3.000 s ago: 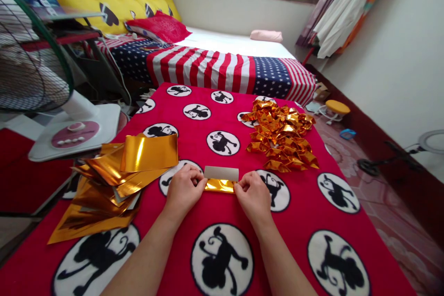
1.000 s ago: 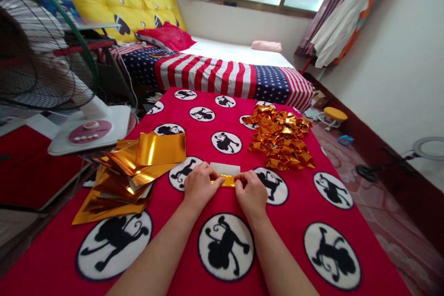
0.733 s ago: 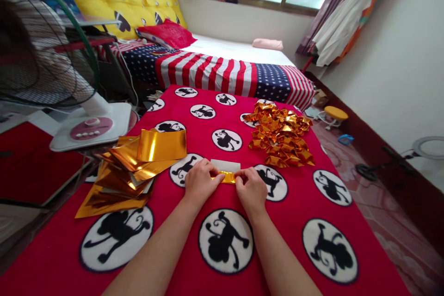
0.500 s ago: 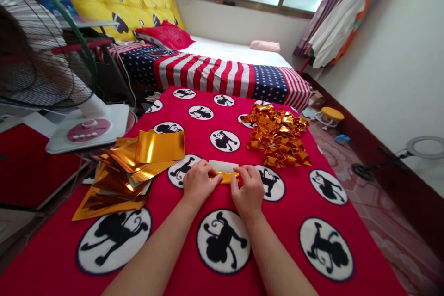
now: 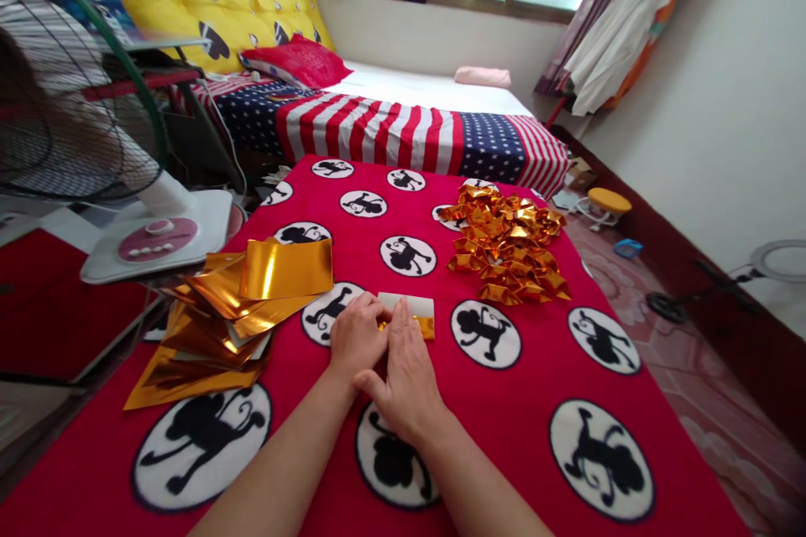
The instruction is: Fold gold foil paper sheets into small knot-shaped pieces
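A paper lies on the red cloth, in the middle. Its far part is gray and its near part is shiny gold. The right hand is flat on it. Its fingers are straight and close together, and its thumb sticks out to the left. The left hand is at the left end of the paper, with its fingers bent. Its fingertips are hidden, so I cannot tell if it grips the paper. The two hands touch.

To the left is a messy pile of flat gold sheets. To the right, farther back, is a heap of folded gold shapes. The cloth has black monkeys in white circles. Behind it is a bed with stars and stripes. A fan stands at the left.
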Demonstrator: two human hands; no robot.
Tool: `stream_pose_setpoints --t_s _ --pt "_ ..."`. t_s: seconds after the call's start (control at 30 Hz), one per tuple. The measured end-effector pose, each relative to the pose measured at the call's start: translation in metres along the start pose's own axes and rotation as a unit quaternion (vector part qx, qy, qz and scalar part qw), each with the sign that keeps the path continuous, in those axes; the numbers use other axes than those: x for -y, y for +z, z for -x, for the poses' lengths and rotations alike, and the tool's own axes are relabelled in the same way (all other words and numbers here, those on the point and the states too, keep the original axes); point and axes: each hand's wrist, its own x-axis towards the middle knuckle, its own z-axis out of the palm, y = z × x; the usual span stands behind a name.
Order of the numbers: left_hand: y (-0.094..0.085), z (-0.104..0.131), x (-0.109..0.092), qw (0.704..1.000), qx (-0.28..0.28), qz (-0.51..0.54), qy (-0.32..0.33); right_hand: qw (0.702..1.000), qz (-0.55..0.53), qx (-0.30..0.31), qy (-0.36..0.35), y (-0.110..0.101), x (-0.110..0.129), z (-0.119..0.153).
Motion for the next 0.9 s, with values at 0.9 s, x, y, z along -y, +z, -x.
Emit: stream_pose_setpoints --t_s 0.9 --pt "0.010 0.020 -0.044 0.951 0.175 0.059 0.248 0.967 0.234 0.066 0.072 -0.010 -0.032 0.012"
